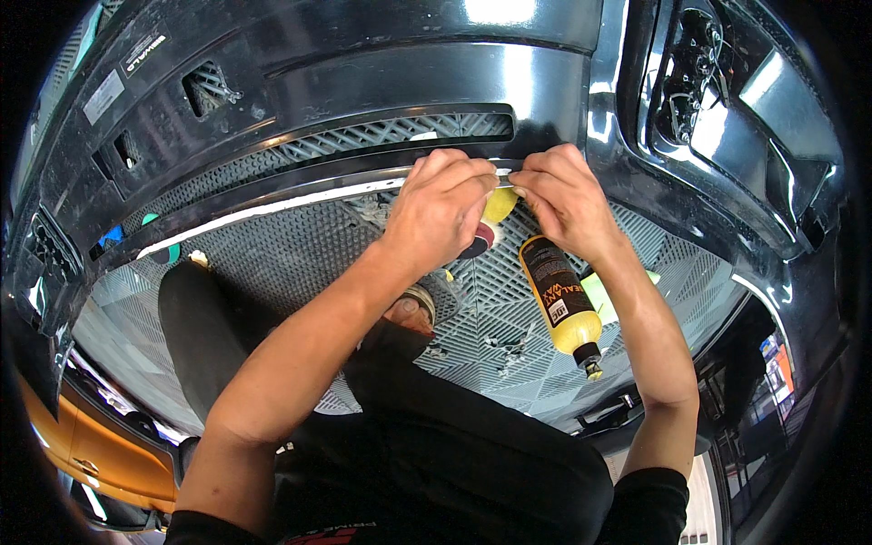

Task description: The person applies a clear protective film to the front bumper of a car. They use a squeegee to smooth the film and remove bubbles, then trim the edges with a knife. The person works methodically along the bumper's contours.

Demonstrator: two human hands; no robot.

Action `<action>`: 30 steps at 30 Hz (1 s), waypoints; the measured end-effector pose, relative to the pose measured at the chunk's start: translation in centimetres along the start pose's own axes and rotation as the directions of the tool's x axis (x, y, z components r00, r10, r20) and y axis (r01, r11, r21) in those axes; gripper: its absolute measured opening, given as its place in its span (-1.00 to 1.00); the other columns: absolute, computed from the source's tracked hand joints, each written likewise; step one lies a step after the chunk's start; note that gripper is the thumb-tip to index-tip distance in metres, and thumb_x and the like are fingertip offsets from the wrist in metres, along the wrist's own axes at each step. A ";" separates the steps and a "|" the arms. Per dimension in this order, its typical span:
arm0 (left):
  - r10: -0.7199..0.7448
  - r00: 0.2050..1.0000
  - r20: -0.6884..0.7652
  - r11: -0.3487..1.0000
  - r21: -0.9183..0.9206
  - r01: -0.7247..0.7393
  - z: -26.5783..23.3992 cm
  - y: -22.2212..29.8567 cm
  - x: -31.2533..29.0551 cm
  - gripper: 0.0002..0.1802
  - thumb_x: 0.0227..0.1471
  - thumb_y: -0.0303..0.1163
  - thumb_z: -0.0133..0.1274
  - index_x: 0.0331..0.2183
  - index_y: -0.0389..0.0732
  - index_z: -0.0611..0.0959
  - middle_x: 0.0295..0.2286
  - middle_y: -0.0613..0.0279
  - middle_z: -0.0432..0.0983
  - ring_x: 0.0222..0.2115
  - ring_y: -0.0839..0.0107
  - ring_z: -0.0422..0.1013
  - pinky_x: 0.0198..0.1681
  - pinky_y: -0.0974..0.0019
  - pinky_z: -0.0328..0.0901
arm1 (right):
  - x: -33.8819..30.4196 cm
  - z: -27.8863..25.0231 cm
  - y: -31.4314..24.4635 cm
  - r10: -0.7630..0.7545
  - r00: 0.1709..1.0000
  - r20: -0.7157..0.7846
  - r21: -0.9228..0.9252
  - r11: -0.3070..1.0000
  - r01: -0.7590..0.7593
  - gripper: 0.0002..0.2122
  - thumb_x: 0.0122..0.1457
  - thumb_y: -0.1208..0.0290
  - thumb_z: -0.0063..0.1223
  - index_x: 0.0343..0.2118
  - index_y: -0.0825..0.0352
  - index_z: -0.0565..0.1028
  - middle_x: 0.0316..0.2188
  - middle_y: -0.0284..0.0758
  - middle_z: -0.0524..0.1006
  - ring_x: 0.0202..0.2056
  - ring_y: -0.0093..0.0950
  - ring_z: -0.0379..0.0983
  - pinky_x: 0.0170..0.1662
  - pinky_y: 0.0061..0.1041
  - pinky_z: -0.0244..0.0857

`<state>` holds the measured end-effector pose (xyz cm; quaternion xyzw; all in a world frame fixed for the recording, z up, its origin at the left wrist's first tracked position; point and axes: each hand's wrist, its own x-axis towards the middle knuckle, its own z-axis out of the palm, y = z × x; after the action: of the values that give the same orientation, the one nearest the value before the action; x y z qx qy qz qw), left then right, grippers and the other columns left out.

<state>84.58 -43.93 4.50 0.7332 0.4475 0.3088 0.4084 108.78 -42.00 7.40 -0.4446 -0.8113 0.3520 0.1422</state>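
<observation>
A large black car bumper [381,77] arches in front of me, and a thin white strip [272,207] runs along its near edge. My left hand [442,204] is closed in a pinch at that edge, near the middle. Close beside it, my right hand [568,200] pinches the same edge with thumb and fingers. A short whitish piece of the strip shows between the fingertips; the fingers partly hide it. Beneath the hands, a yellow round pad [500,205] and a dark red disc [480,240] are on the floor.
A yellow bottle with a black label [556,295] lies on the grey grid floor [481,318], beside a pale green sheet [599,296]. Green tape rolls [167,254] are at the left. My black-clad legs fold below, and an orange car [113,450] stands at lower left.
</observation>
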 end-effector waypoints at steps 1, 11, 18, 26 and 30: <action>0.004 1.000 -0.006 1.000 -0.003 -0.004 0.2 -0.1 0.0 -0.74 -0.03 -0.60 0.30 -0.21 -0.26 0.77 -0.11 0.21 0.66 -0.07 0.15 0.49 0.04 0.10 0.40 | 0.0 0.0 0.0 -0.006 1.000 -0.004 0.002 1.000 0.006 -0.76 0.05 0.60 0.32 -0.17 0.35 0.69 -0.13 -0.26 0.61 -0.10 -0.22 0.50 0.01 -0.28 0.44; 0.003 0.999 0.042 1.000 0.015 -0.004 -0.3 -0.4 0.0 -0.71 -0.02 -0.65 0.30 -0.18 -0.28 0.78 -0.11 0.15 0.67 -0.07 0.09 0.50 0.05 0.09 0.43 | -0.1 0.4 -0.2 0.028 1.000 -0.002 0.006 1.000 -0.028 -0.77 0.06 0.58 0.32 -0.18 0.33 0.69 -0.15 -0.27 0.60 -0.08 -0.23 0.49 0.03 -0.26 0.43; 0.007 1.000 0.026 1.000 0.012 -0.007 -0.2 -0.9 0.0 -0.73 -0.01 -0.65 0.29 -0.19 -0.31 0.77 -0.12 0.13 0.68 -0.08 0.10 0.51 0.04 0.10 0.44 | 0.2 0.8 -0.1 0.073 0.997 0.035 -0.013 0.997 -0.072 -0.80 0.09 0.56 0.32 -0.19 0.31 0.71 -0.14 -0.30 0.61 -0.06 -0.25 0.48 0.05 -0.25 0.43; 0.019 1.000 0.019 1.000 -0.003 -0.019 -0.2 -1.0 0.0 -0.74 -0.01 -0.66 0.29 -0.20 -0.32 0.77 -0.15 0.10 0.68 -0.09 0.09 0.52 0.04 0.11 0.45 | 0.5 0.7 -0.3 0.114 0.992 0.045 -0.011 0.993 -0.114 -0.81 0.09 0.53 0.35 -0.20 0.28 0.73 -0.15 -0.33 0.60 -0.06 -0.26 0.48 0.08 -0.26 0.43; 0.028 1.000 0.002 1.000 0.002 -0.028 -0.1 -1.2 -0.2 -0.76 -0.01 -0.67 0.29 -0.22 -0.32 0.77 -0.15 0.11 0.68 -0.09 0.10 0.53 0.03 0.11 0.45 | 0.7 0.5 -0.5 0.135 0.989 0.052 0.006 0.991 -0.136 -0.82 0.10 0.52 0.35 -0.21 0.28 0.73 -0.16 -0.33 0.60 -0.06 -0.26 0.47 0.07 -0.26 0.42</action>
<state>83.94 -43.73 3.50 0.7402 0.4372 0.3134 0.4035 107.81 -41.86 7.37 -0.4887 -0.7809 0.3763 0.0990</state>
